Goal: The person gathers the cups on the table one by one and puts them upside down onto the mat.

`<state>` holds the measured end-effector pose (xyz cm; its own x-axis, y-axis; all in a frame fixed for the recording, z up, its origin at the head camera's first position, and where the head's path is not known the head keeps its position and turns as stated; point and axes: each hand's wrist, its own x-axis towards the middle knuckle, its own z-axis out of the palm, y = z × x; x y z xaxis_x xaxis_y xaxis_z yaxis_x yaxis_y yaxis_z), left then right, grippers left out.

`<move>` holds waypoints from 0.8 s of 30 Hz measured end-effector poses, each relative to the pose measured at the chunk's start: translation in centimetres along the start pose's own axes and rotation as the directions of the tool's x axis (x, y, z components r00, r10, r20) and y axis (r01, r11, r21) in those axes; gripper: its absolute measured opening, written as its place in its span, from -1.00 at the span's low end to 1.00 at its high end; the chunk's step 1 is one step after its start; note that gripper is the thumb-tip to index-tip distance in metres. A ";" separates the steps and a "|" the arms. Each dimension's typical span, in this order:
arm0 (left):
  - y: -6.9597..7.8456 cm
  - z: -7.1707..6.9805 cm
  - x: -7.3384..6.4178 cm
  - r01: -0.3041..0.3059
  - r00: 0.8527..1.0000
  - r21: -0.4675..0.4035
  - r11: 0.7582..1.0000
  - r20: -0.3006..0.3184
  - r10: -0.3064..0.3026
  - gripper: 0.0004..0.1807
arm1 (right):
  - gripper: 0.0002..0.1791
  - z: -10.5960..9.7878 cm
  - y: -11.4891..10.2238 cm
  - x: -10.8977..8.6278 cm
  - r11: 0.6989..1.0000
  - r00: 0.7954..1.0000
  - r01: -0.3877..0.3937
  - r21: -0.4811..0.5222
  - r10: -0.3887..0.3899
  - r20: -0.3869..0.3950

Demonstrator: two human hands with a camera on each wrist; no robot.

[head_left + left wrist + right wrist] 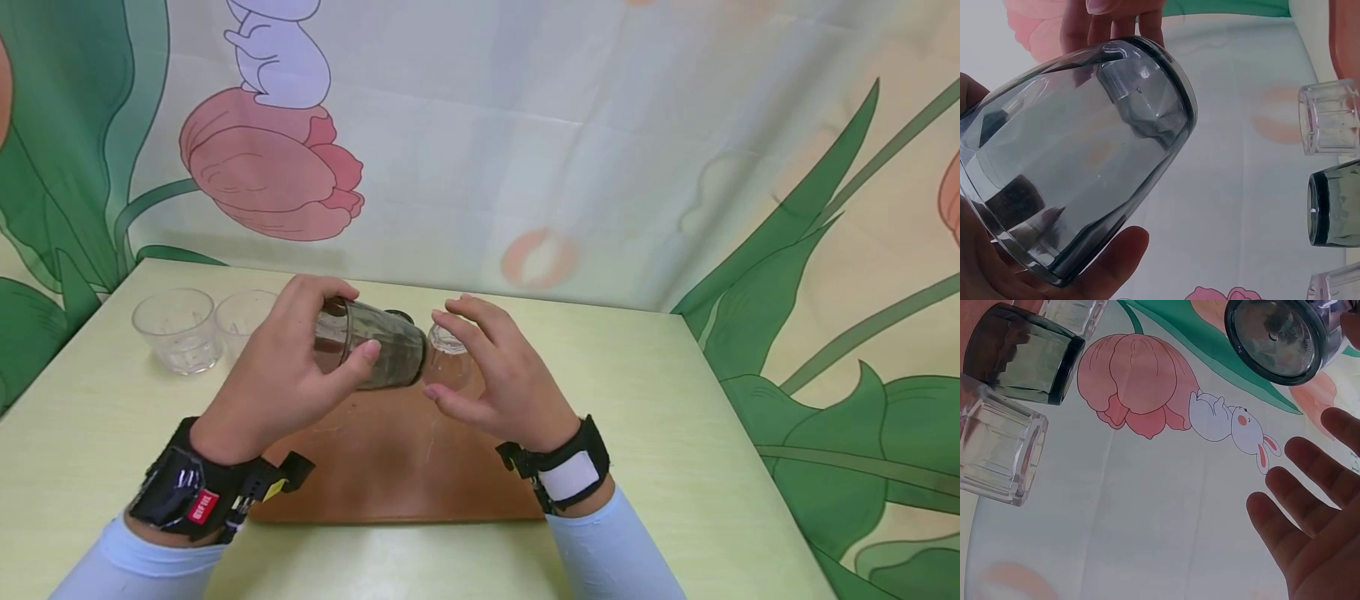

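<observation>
My left hand point(281, 367) grips a grey-tinted drinking glass point(386, 346), thumb on the near side and fingers over the top. The glass lies nearly sideways in the air, its thick base toward my right hand. In the left wrist view this see-through glass point(1085, 156) fills much of the picture. My right hand point(502, 371) holds nothing; its fingers are spread apart, close to the glass's base. Seen in the head view, an upside-down clear glass point(448, 367) stands behind the right fingers. The right wrist view shows the open right hand point(1319, 512) beside the tinted base point(1275, 337).
Two clear glasses, one at the far left point(180, 333) and one beside it point(242, 312), stand on the pale table point(675, 467). A brown board point(397, 467) lies before me. In the right wrist view, a green-grey glass point(1029, 356) stands upside down between clear ones.
</observation>
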<state>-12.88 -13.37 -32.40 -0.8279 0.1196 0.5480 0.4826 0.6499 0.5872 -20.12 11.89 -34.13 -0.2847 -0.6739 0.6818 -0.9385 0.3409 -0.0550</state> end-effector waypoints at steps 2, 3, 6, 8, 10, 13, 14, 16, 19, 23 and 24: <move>0.0 0.1 0.0 -0.008 1.000 0.002 1.000 -0.003 0.008 -0.42 | -0.18 0.1 -0.1 0.0 1.000 1.000 0.000 0.004 0.000 0.002; 0.1 0.2 0.0 -0.011 1.000 0.001 1.000 -0.005 0.011 -0.42 | -0.18 0.1 -0.1 0.0 1.000 1.000 0.001 0.005 -0.001 0.002; 0.2 0.4 0.0 -0.019 1.000 -0.005 1.000 -0.007 0.019 -0.42 | -0.18 0.3 -0.1 0.0 1.000 1.000 0.007 0.007 -0.007 -0.001; 0.2 0.5 0.0 -0.022 1.000 -0.005 1.000 -0.009 0.022 -0.41 | -0.17 0.4 -0.1 0.0 1.000 1.000 0.010 0.004 -0.010 -0.005; 0.2 0.6 0.0 -0.023 1.000 -0.010 1.000 -0.011 0.023 -0.41 | -0.17 0.4 -0.1 -0.1 1.000 1.000 0.007 0.002 -0.007 -0.006; 0.2 0.8 0.1 -0.033 0.999 -0.016 0.999 -0.019 0.033 -0.41 | -0.16 0.5 -0.2 -0.1 1.000 1.000 -0.003 -0.005 0.003 -0.001; 0.2 0.9 0.1 -0.038 0.999 -0.021 0.999 -0.021 0.037 -0.41 | -0.15 0.5 -0.2 -0.2 1.000 1.000 -0.006 -0.007 0.006 0.001; 0.2 0.9 0.1 -0.049 0.998 -0.020 0.999 -0.032 0.048 -0.41 | -0.15 0.6 -0.3 -0.2 1.000 1.000 -0.012 -0.011 0.012 0.003; 0.2 1.1 0.1 -0.057 0.998 -0.018 0.998 -0.038 0.056 -0.41 | -0.14 0.7 -0.4 -0.2 1.000 1.000 -0.013 -0.019 0.013 -0.001; 0.4 1.3 0.2 -0.060 0.998 -0.020 0.998 -0.033 0.059 -0.41 | -0.13 0.8 -0.4 -0.1 1.000 1.000 -0.002 -0.018 0.002 -0.009; 0.4 1.3 0.2 -0.061 0.998 -0.020 0.998 -0.031 0.060 -0.41 | -0.12 0.8 -0.5 -0.1 1.000 1.000 0.001 -0.014 -0.001 -0.008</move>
<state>-13.19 -12.10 -32.86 -0.7880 0.1350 0.6007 0.5378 0.6260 0.5647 -19.83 11.25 -34.79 -0.2820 -0.6689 0.6878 -0.9360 0.3492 -0.0442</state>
